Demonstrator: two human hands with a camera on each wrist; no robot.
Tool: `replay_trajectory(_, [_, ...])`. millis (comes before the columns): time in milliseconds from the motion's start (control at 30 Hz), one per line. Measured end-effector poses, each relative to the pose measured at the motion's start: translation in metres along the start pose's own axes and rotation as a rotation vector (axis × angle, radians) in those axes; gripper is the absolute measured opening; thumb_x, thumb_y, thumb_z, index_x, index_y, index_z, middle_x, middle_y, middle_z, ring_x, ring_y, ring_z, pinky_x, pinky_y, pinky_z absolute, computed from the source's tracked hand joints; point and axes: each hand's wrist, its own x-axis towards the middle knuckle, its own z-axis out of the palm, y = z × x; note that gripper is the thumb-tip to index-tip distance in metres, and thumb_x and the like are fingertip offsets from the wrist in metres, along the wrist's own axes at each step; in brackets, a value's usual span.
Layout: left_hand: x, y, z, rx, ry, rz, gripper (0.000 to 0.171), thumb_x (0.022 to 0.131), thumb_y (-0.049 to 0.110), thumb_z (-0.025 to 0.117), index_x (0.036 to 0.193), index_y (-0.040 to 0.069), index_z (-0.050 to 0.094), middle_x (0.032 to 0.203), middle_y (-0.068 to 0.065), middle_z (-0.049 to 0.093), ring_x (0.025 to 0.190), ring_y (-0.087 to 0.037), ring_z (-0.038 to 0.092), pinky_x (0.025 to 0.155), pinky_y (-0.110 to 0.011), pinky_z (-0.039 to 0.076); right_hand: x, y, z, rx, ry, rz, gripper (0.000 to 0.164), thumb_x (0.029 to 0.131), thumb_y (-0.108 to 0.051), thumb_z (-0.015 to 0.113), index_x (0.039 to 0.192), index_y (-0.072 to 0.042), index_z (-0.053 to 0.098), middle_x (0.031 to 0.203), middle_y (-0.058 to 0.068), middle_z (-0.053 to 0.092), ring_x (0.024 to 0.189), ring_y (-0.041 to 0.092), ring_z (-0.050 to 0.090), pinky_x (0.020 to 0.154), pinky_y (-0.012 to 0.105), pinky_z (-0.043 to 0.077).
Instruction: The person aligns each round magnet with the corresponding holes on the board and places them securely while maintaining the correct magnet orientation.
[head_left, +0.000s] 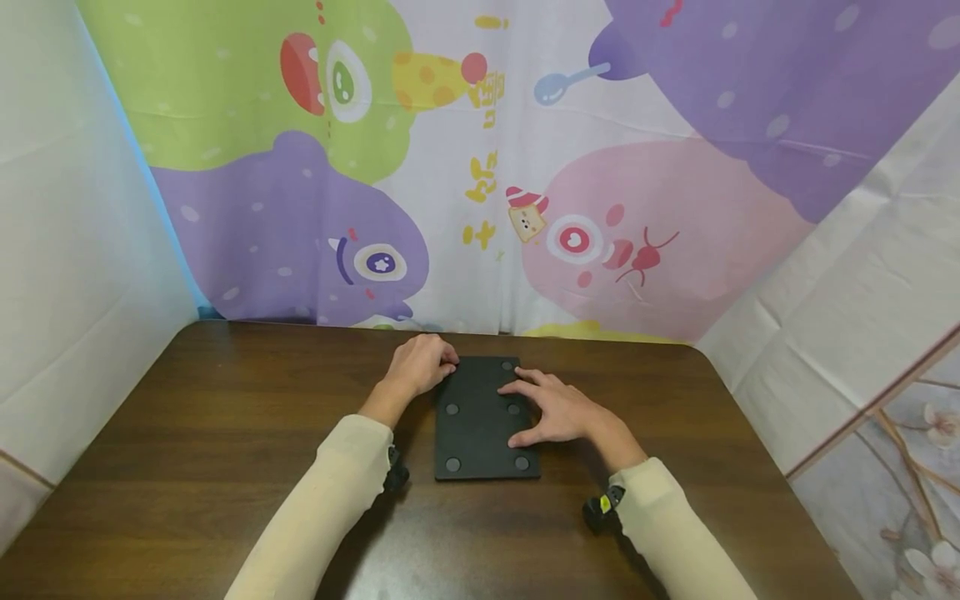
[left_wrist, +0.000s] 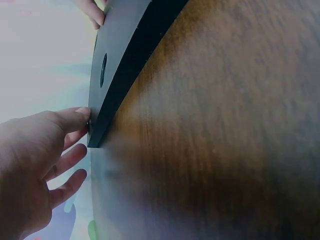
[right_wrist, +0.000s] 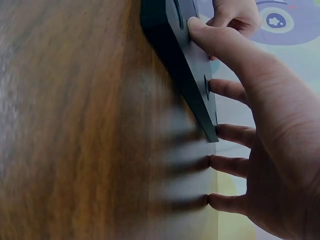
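Observation:
A flat black board [head_left: 483,442] lies lengthwise on the table, with several dark round pads [head_left: 453,464] set in its upper face along both long sides. My left hand [head_left: 420,364] is at the board's far left corner. In the left wrist view its thumb and index finger touch the board's face there, while the other fingers hang loose; what lies under those fingertips is hidden. My right hand [head_left: 564,410] spreads over the right edge. The right wrist view shows its thumb [right_wrist: 196,26] and some fingertips on the board, with the outer fingers resting beyond it on the table.
Brown wood-grain table [head_left: 195,467] surrounds the board. Behind it hangs a curtain [head_left: 465,292] printed with cartoon figures, and pale cloth [head_left: 67,250] closes off both sides. Dark wrist devices [head_left: 600,510] are strapped at the sleeve cuffs.

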Motion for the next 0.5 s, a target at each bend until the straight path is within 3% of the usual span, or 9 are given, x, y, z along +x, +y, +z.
replay_trajectory(300, [-0.0014,-0.0025,-0.0002,0.020,-0.012,0.006,0.019,0.108,0.026,0.079,0.123,0.019,0.088,0.128,-0.003,0.084,0.123,-0.029,0.077,0.105,-0.052,0.065,-0.0005,-0.0003,0.0002,-0.015,-0.008,-0.003,0.085,0.095,-0.067,0.080,0.169,-0.033,0.053,0.191,0.012,0.023,0.175,0.049,0.025,0.131,0.083,0.032])
replay_trajectory(500, [-0.0056,-0.0040,-0.0040,0.013,-0.029,0.010,0.026,0.111,0.031,0.074,0.131,0.019,0.085,0.134,-0.003,0.084,0.130,-0.029,0.076,0.110,-0.053,0.063,-0.0010,-0.0006,-0.0003,-0.057,0.032,-0.040,0.077,0.102,-0.064,0.074,0.168,-0.029,0.055,0.188,0.014,0.030,0.175,0.047,0.027,0.132,0.078,0.034])
